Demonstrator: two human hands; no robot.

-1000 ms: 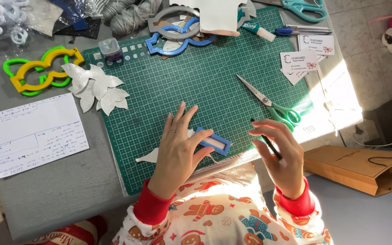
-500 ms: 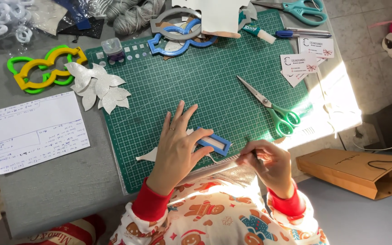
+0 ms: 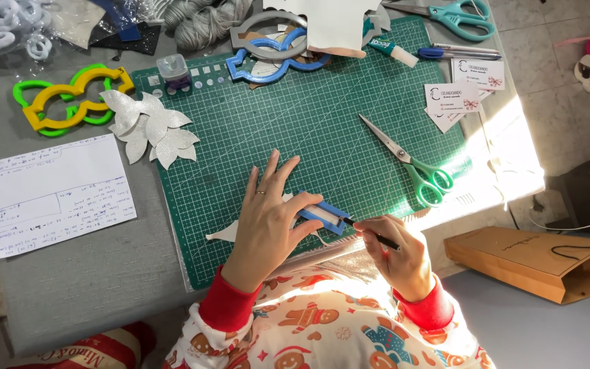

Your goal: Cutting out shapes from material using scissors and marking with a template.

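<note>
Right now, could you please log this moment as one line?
left hand: pressing blue template | right hand: holding pen at template | surface: green cutting mat

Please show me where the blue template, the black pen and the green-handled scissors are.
blue template (image 3: 331, 217): head view, blue frame edge.
black pen (image 3: 379, 239): head view, shaft.
green-handled scissors (image 3: 430, 180): head view, handle.

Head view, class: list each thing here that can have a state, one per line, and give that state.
Left hand: flat, pressing down the blue template.
Blue template: lying on white material on the cutting mat.
Right hand: gripping a pen, tip at the template's edge.
Green-handled scissors: blades slightly open, lying on the mat.
Teal scissors: closed.
Brown paper bag: lying flat.
</note>
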